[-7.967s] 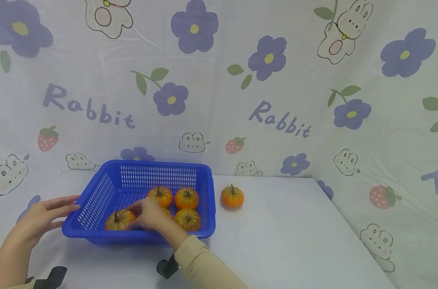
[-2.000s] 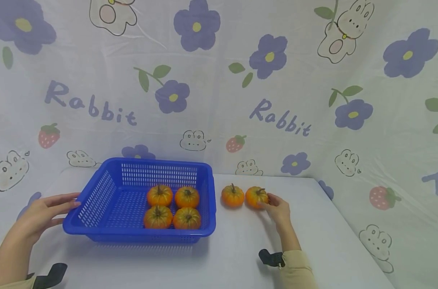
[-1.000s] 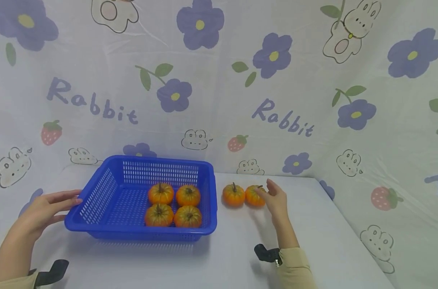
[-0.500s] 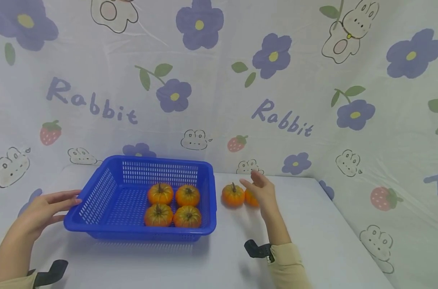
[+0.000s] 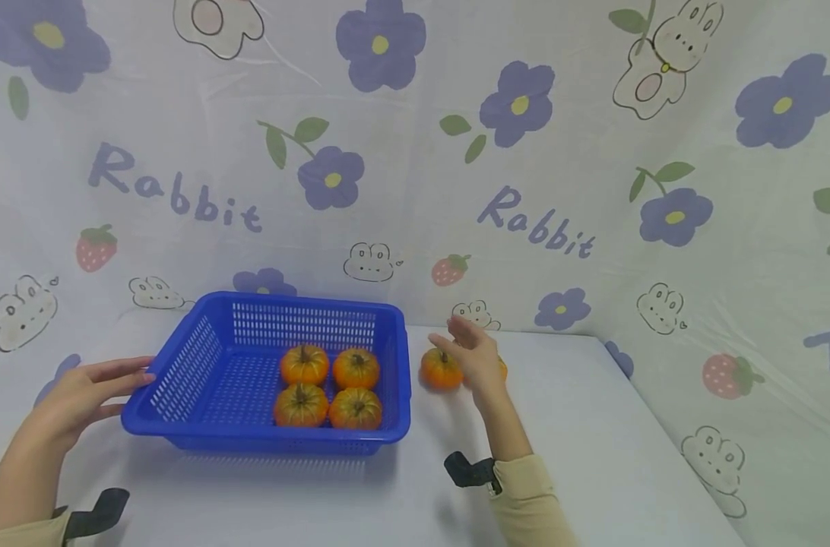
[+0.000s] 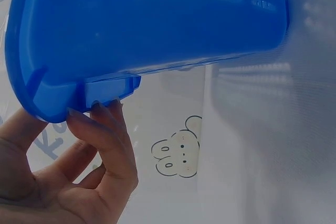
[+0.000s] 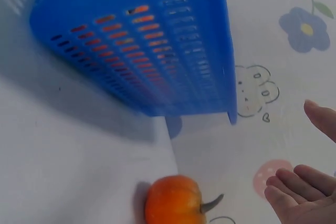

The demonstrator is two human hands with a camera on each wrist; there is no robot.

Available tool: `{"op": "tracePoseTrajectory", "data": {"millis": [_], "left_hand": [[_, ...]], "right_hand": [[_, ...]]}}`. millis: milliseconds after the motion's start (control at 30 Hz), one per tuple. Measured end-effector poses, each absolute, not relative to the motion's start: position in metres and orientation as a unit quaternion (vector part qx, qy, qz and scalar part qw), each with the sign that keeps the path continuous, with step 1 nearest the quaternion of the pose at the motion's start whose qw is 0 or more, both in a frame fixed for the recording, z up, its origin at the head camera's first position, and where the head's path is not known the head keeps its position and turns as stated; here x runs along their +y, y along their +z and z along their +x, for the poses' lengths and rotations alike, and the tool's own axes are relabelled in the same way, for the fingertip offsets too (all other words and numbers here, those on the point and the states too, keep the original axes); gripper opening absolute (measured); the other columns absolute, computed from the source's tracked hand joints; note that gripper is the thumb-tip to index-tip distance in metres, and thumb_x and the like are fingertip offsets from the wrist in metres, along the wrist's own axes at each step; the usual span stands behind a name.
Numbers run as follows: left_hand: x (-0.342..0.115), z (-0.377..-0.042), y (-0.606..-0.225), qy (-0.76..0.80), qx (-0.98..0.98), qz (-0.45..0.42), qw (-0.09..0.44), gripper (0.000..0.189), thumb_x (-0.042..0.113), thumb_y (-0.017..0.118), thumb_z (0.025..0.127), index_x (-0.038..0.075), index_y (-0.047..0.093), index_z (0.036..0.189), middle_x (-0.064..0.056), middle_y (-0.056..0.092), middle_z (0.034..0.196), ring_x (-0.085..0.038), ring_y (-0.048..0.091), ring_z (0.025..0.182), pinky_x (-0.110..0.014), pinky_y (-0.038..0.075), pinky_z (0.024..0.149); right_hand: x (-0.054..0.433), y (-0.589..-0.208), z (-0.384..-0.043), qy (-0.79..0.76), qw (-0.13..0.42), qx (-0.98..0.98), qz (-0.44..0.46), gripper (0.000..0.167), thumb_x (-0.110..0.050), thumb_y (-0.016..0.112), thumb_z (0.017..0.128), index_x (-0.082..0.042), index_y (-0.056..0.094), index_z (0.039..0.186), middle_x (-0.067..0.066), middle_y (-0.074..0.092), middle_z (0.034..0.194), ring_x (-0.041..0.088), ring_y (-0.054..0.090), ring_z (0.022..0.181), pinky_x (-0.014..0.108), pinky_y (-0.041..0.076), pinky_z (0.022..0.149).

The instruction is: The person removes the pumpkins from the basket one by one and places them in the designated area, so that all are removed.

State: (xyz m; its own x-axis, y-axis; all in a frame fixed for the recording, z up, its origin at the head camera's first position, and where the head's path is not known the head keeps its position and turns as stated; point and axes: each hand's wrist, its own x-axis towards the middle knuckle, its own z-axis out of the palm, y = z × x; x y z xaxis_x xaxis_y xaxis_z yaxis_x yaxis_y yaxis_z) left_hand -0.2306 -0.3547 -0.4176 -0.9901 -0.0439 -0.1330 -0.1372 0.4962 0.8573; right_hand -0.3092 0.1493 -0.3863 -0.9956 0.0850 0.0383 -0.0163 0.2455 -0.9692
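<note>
A blue plastic basket (image 5: 264, 434) with slotted walls stands on the table, with several small orange pumpkins (image 5: 305, 366) in its right half. My left hand (image 5: 80, 395) holds the basket's left rim; in the left wrist view its fingers (image 6: 107, 140) bend up against the rim's underside. To the right of the basket, two more pumpkins sit on the table. One pumpkin (image 5: 441, 371) shows well, the other pumpkin (image 5: 502, 370) is mostly hidden behind my right hand (image 5: 476, 357). That hand is raised near them, fingers apart, holding nothing.
The white table (image 5: 559, 456) ends at the back against a printed curtain (image 5: 415, 190) with flowers and rabbits. Dark camera mounts sit on both wrists, the right mount (image 5: 468, 471) in front of the basket's right side.
My right hand took a pumpkin from the basket and set it beside the other one on the table. It then let go and moved left. My left hand stayed at the rim.
</note>
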Motion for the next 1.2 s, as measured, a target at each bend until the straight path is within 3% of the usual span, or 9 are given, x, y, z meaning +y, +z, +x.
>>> {"op": "tracePoseTrajectory", "data": {"millis": [333, 567, 867, 1200], "left_hand": [[-0.354, -0.232, -0.417, 0.506, 0.86, -0.052, 0.054, 0.077, 0.044, 0.062, 0.093, -0.007, 0.038, 0.145, 0.032, 0.057, 0.099, 0.014, 0.057, 0.085, -0.036, 0.059, 0.084], [-0.356, -0.231, -0.418, 0.508, 0.858, -0.051, 0.055, 0.074, 0.043, 0.062, 0.094, -0.007, 0.039, 0.144, 0.032, 0.058, 0.098, 0.014, 0.057, 0.084, -0.038, 0.059, 0.085], [-0.357, -0.23, -0.419, 0.526, 0.847, -0.046, 0.053, 0.064, 0.042, 0.062, 0.094, 0.0, 0.048, 0.141, 0.034, 0.061, 0.093, 0.013, 0.058, 0.086, -0.023, 0.058, 0.077], [-0.356, -0.229, -0.417, 0.516, 0.854, -0.043, 0.053, 0.07, 0.042, 0.062, 0.095, -0.005, 0.043, 0.143, 0.036, 0.058, 0.096, 0.016, 0.056, 0.085, -0.026, 0.059, 0.078]], "right_hand": [[0.125, -0.389, -0.309, 0.615, 0.038, -0.787, 0.001, 0.065, -0.029, 0.076, 0.085, -0.014, 0.049, 0.142, 0.008, 0.053, 0.145, 0.025, 0.047, 0.138, 0.041, 0.04, 0.115], [0.108, -0.384, -0.303, 0.623, 0.028, -0.782, 0.02, 0.068, -0.027, 0.078, 0.084, -0.01, 0.048, 0.143, 0.011, 0.052, 0.145, 0.026, 0.047, 0.138, 0.041, 0.041, 0.114], [0.089, -0.387, -0.301, 0.61, 0.012, -0.791, 0.051, 0.071, -0.03, 0.078, 0.083, -0.012, 0.047, 0.144, 0.009, 0.052, 0.146, 0.025, 0.047, 0.138, 0.041, 0.041, 0.114], [0.069, -0.387, -0.298, 0.603, -0.012, -0.794, 0.072, 0.066, -0.027, 0.077, 0.084, -0.008, 0.05, 0.141, 0.012, 0.054, 0.143, 0.026, 0.05, 0.136, 0.039, 0.041, 0.113]]}}
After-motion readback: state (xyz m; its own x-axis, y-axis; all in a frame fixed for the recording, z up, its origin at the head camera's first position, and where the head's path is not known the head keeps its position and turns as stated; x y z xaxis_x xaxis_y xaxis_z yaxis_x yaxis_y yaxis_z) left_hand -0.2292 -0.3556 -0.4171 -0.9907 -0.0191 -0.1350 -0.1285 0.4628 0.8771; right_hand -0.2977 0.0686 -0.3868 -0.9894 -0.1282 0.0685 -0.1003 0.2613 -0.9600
